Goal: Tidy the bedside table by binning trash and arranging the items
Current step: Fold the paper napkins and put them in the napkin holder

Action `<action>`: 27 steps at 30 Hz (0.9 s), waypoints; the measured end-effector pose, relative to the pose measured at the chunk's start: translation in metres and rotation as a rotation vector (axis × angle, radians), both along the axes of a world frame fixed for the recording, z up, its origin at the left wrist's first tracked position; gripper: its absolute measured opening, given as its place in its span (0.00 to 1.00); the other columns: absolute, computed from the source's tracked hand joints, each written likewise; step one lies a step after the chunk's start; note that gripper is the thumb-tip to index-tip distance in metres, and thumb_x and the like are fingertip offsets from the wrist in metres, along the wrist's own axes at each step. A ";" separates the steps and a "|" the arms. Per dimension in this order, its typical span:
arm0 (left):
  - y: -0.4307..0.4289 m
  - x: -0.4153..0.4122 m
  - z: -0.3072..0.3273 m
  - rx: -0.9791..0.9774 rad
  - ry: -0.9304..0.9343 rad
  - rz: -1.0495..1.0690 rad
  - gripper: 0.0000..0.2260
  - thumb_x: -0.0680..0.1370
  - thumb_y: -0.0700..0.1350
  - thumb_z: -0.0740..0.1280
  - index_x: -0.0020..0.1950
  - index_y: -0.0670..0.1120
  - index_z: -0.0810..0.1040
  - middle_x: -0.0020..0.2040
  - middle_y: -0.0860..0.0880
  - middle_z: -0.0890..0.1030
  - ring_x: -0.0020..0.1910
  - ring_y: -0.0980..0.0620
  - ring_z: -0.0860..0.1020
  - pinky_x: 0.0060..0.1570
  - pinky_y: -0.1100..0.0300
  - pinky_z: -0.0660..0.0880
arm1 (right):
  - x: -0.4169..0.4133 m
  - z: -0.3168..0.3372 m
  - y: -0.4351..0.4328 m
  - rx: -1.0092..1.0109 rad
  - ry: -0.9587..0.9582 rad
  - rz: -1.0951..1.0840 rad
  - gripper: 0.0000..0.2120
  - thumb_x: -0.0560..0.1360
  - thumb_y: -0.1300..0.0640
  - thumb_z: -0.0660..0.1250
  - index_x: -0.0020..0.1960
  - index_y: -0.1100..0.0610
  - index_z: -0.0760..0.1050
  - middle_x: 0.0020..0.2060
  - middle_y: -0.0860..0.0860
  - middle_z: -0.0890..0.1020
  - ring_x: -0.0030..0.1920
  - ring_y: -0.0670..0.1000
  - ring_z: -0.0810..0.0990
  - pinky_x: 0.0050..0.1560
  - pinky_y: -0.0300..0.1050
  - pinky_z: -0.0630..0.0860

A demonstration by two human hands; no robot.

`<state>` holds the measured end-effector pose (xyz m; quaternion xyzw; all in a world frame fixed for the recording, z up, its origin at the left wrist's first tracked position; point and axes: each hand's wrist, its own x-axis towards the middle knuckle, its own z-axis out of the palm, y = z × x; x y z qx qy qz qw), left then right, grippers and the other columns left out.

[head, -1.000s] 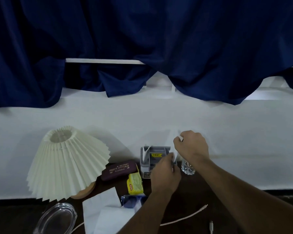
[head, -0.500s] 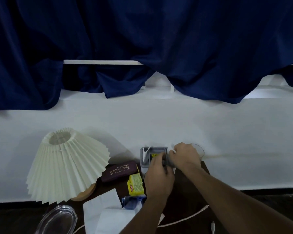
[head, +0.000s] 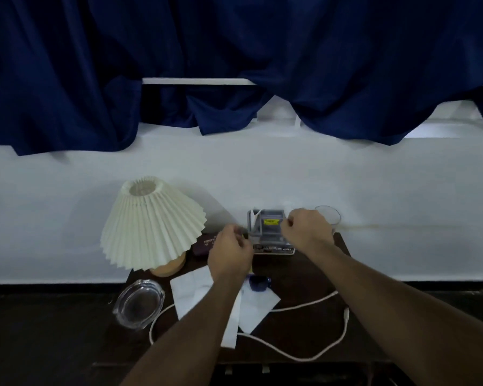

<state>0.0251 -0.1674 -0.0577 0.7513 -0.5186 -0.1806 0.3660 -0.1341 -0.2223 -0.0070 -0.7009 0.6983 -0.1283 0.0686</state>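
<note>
A grey desk organiser with a yellow label inside stands at the back of the dark bedside table. My left hand hovers by its front left corner, fingers curled, with nothing visible in them. My right hand is against the organiser's right side, also curled, and nothing shows in it. A clear drinking glass stands just behind the right hand. White tissues lie on the table under my left forearm, with blue sunglasses beside them. A maroon glasses case lies left of my left hand.
A pleated cream lamp fills the table's back left. A glass ashtray sits at the front left edge. A white charging cable loops over the front right. White bedding and a navy curtain lie behind.
The hands were together over the organiser, the right one holding something white. They have drawn apart to its two sides, and the white item is gone from the right hand.
</note>
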 end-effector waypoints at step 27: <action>0.035 0.018 -0.060 0.402 -0.279 -0.338 0.12 0.79 0.46 0.62 0.59 0.46 0.81 0.55 0.45 0.83 0.56 0.45 0.80 0.48 0.58 0.74 | 0.027 -0.090 0.058 0.708 -0.312 -0.135 0.21 0.63 0.54 0.76 0.52 0.61 0.79 0.44 0.56 0.81 0.41 0.54 0.82 0.37 0.42 0.74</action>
